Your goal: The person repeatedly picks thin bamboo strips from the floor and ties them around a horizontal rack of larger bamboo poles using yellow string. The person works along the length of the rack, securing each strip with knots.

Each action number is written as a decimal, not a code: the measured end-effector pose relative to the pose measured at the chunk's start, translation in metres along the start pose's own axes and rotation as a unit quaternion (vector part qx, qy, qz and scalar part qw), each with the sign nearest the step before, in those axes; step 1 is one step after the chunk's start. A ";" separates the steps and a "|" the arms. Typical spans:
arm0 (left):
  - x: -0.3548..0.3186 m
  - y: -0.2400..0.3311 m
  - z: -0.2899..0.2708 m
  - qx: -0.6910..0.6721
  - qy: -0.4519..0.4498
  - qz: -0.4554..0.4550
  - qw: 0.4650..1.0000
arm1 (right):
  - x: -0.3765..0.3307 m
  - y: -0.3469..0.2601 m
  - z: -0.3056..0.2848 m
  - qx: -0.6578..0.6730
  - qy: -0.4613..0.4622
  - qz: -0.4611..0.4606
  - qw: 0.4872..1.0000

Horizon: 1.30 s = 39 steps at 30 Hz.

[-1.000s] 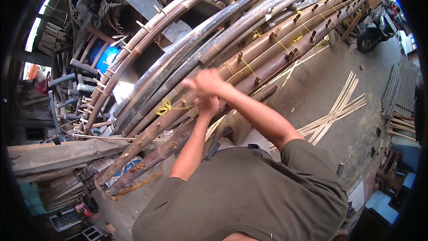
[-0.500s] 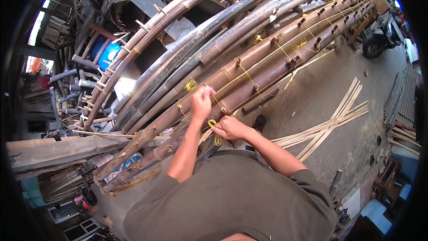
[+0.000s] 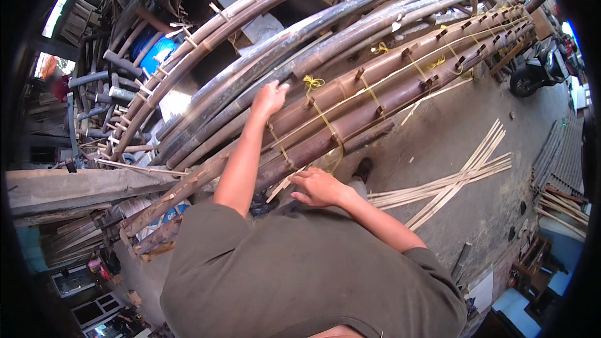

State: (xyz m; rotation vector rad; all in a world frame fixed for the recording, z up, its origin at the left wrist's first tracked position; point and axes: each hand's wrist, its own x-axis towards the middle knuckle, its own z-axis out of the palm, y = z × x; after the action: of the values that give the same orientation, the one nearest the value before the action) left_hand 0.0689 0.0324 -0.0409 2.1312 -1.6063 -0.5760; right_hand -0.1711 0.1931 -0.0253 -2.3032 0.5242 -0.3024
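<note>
across the middle of the frame, from lower left to upper right: two long, thick bamboo poles, an upper brown pole [image 3: 341,89] and a lower dark pole [image 3: 357,124], lying side by side with a narrow gap between. likely heavy, stiff and rather slippery; best held from beneath, well toward both ends. behind, toward the upper left: a bundle of curved poles [image 3: 250,61]. at the upper right: a parked motorbike [image 3: 543,66]. on the floor at right: crossed bamboo strips [image 3: 463,171], thin, probably light and springy.

just left of centre, above the upper brown pole in the frame: the left hand [image 3: 269,100], with fingers curled; cannot tell of any grip inside. below centre, near the lower dark pole: the right hand [image 3: 320,186], back upward, fingers loosely apart, nothing seen in them. along both poles: short dark pegs [image 3: 359,74] in rows. smallest: yellow cord [image 3: 323,117], strung across both poles at intervals, with a loose coil [image 3: 313,82] just right of the left hand. likely light, soft, quick to tangle; best pinched at the coil's middle, or close to a peg for a firm pull.
</note>
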 end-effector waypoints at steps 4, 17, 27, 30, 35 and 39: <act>-0.105 -0.017 -0.050 0.007 0.030 -0.002 1.000 | 0.012 -0.009 0.037 0.666 -0.050 0.297 0.683; -0.164 -0.043 -0.002 -0.051 -0.131 -0.063 0.988 | 0.207 -0.060 -0.055 0.069 -0.051 -0.058 0.995; -0.167 -0.059 0.023 -0.242 0.005 -0.015 0.970 | 0.233 -0.013 -0.043 -0.145 -0.071 0.149 0.976; -0.175 -0.044 0.013 -0.228 0.044 -0.012 0.973 | 0.235 -0.003 -0.021 -0.099 -0.044 0.034 0.994; -0.178 -0.046 0.019 -0.238 0.053 -0.027 0.969 | 0.270 -0.053 -0.078 -0.152 -0.097 0.073 0.981; -0.177 -0.045 0.019 -0.216 0.055 -0.040 0.974 | 0.243 -0.038 -0.077 -0.197 -0.060 0.214 0.955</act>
State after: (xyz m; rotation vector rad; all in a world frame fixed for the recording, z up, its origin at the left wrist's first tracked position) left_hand 0.0498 0.2126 -0.0666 1.8696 -1.2081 -0.7424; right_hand 0.0271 0.0594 0.0697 -2.4784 1.0775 0.1697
